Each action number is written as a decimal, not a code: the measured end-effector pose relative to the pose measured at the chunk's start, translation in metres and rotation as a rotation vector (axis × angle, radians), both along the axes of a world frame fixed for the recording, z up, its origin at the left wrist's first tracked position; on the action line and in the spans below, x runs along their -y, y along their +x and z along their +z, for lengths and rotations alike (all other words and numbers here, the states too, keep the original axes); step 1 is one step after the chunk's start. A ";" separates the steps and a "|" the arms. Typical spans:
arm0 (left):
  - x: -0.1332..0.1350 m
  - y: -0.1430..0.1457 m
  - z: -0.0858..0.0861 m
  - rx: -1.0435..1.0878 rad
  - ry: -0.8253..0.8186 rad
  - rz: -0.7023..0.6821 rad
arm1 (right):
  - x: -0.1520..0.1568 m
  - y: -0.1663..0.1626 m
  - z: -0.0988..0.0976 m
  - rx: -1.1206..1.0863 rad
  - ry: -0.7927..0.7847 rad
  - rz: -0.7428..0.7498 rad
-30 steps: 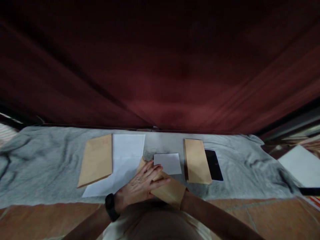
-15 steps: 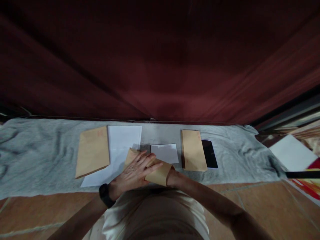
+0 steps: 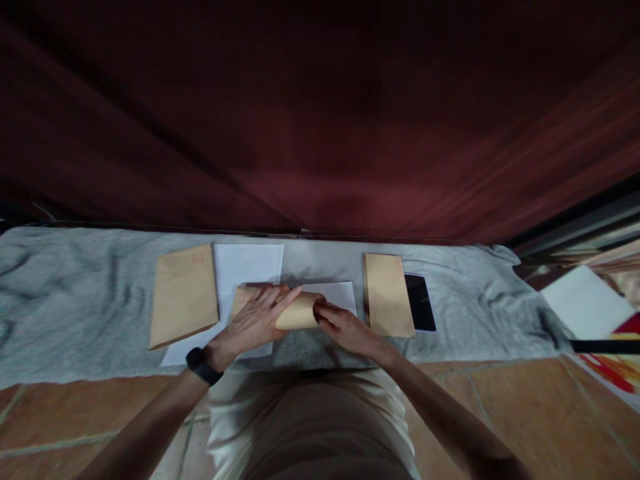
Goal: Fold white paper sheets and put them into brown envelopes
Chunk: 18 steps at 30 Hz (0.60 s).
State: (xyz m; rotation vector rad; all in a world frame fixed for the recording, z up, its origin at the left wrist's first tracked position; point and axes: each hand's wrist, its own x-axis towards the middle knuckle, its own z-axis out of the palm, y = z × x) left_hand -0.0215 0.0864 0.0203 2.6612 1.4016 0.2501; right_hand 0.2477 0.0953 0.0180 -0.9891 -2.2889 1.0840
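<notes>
My left hand, with a dark watch on its wrist, is laid over a brown paper envelope and grips it. The envelope bulges and its mouth faces right. At that mouth is my right hand, its fingers closed on the envelope's edge, with the fingertips partly hidden inside. Behind the envelope lies a small white sheet of paper, partly covered by it. A larger white paper lies to the left, partly under my left hand and the envelope.
Grey cloth covers the work surface. A stack of brown envelopes lies at left, another envelope stack at right, overlapping a dark phone-like device. A dark red panel rises behind. White board sits far right.
My right hand has come out of the envelope, where it was in up to the wrist, to its mouth. The envelope and both hands have moved slightly away from my body.
</notes>
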 end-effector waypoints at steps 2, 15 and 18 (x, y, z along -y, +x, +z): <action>-0.004 0.001 -0.002 0.006 -0.015 0.027 | 0.004 0.010 -0.009 -0.045 0.005 -0.057; -0.005 -0.002 -0.002 0.011 -0.035 0.116 | 0.012 0.006 -0.059 0.501 0.102 -0.751; 0.000 -0.006 -0.005 0.023 -0.013 0.146 | 0.010 0.004 -0.063 0.489 0.099 -0.762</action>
